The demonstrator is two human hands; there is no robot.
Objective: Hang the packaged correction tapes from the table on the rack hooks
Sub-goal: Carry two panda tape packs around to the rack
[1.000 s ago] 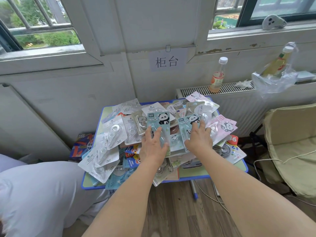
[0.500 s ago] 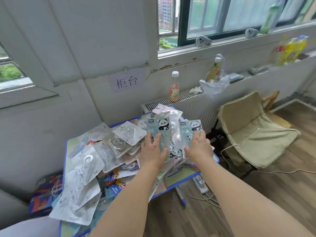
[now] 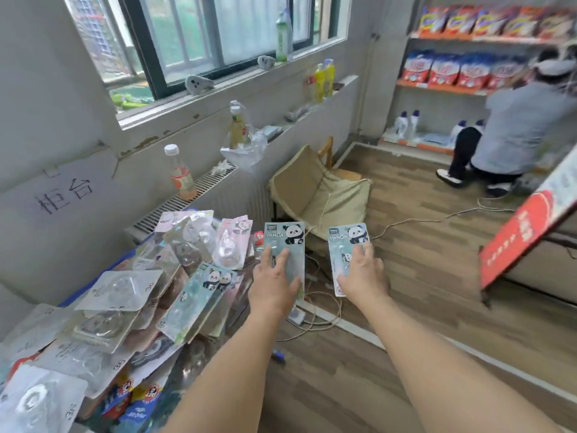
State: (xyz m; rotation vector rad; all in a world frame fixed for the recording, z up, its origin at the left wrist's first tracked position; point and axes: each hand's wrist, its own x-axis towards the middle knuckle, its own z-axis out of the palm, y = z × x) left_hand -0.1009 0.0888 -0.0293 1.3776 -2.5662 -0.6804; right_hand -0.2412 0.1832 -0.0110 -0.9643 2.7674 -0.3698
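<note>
The surface [image 3: 103, 276] at your left carries the heap of packaged correction tapes [image 3: 131, 310]. Your left hand [image 3: 274, 285] grips one panda correction-tape pack [image 3: 284, 245] and your right hand [image 3: 363, 276] grips another panda pack [image 3: 346, 245], both clear of the pile, out over the floor. These blister cards look light and fairly stiff (the plastic likely slick). Pinch low on each card, so the top edge, where a hang hole would sit, stays free.

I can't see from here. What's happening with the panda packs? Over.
Left hand holds one panda pack, right hand another. Both off the table. Rack hooks not in view.
</note>
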